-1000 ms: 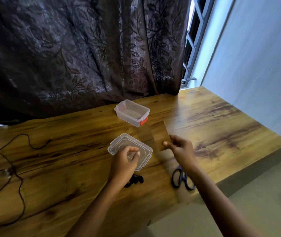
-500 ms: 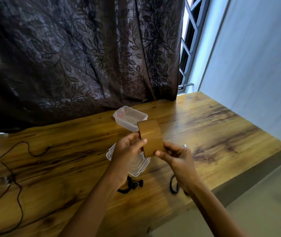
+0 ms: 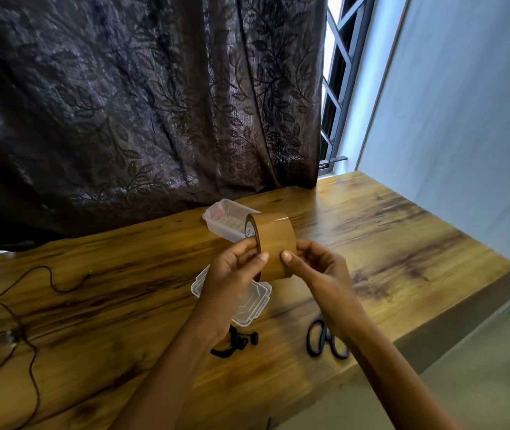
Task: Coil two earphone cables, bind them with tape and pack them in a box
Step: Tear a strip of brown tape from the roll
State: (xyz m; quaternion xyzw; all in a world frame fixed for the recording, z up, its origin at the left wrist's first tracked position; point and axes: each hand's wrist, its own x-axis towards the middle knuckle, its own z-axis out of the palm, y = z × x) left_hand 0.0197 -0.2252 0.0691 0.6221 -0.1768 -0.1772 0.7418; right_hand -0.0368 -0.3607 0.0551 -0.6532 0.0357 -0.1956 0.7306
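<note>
Holding a brown packing-tape roll (image 3: 273, 243) upright above the wooden table (image 3: 402, 243), both hands work at it in the head view. The left hand (image 3: 232, 274) pinches the roll's near rim between thumb and curled fingers. The right hand (image 3: 322, 271) curls round the other side, its thumb pressed flat on the outer band. No loose end of tape shows, so the step in hand looks like hunting for the tape's edge to bind a coil.

At 6 o'clock below the roll lies the clear lid (image 3: 252, 305). Farther along 6 o'clock, toward the table edge, 1 black earphone bundle (image 3: 238, 344) looks coiled. The open clear box (image 3: 222, 217) stands at 11 o'clock, partly behind the roll. Black scissors (image 3: 325, 338) lie at 5 o'clock. A 2nd earphone cable (image 3: 17, 332) sprawls uncoiled at 9 o'clock, well apart.

Next, I judge, a nail must lift the end, a short strip must be drawn out, and the scissors taken up to cut it.
</note>
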